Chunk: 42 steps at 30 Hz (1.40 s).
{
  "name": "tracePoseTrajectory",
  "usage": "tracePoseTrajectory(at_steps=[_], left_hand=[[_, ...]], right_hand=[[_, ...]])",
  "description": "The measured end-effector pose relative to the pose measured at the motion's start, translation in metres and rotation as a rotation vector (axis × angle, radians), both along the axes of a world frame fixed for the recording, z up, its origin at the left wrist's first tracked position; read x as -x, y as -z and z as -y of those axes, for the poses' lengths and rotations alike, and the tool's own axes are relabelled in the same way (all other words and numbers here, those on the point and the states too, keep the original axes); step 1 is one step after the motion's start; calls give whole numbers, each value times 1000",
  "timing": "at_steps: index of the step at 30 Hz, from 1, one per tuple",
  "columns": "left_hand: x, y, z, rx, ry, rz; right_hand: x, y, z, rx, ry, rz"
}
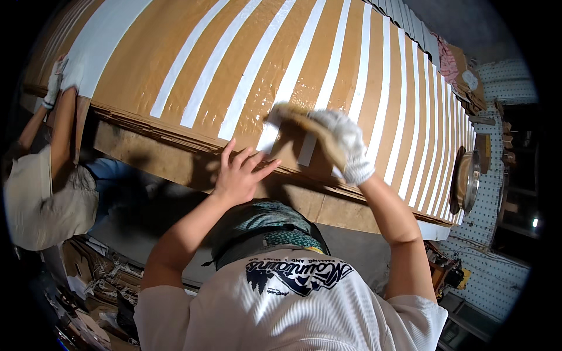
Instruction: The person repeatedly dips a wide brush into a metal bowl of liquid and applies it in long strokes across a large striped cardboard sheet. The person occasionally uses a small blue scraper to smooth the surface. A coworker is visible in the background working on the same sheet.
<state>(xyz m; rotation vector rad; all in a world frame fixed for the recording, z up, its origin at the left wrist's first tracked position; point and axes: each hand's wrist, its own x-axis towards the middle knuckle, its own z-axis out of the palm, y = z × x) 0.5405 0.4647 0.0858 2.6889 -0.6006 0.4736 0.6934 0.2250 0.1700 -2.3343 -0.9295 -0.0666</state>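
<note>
Cardboard sheet (275, 64), brown and glossy with long white strips (202, 73) running across it, lies on top of a thick stack on the table (175, 161), directly in front of the person. Nearest, the left hand (239, 175) is bare, its fingers (257, 159) spread wide and holding nothing, pressed flat at the near edge of the stack. Just beside it the right hand (339, 143), in a white glove, has its fingers curled tight around a tan pad or brush (293, 126) that rests on one white strip near the sheet's near edge.

To do this well, in my judgement, the flat left hand should pin the sheet while the pad runs along the strip's length with even pressure, so no bubbles or lifted edges remain.

Farther left, another person's gloved hand (55, 82) rests on a wide white band (102, 38) at the sheet's end. At the far right a round metal bowl (466, 178) leans against a white pegboard (486, 216).
</note>
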Motion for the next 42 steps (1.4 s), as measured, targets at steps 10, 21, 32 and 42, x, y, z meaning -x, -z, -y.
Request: tracePoseTrajectory(at_steps=[10, 21, 32, 42], left_hand=[[0, -8, 7, -68, -44, 27], [0, -16, 12, -139, -43, -40], [-5, -22, 59, -134, 29, -61], [-11, 2, 64, -184, 20, 53]], right_hand=[[-48, -44, 59, 285, 209, 211], [-15, -55, 80, 413, 209, -331], [21, -69, 91, 441, 156, -496], [-205, -50, 106, 180, 486, -197]])
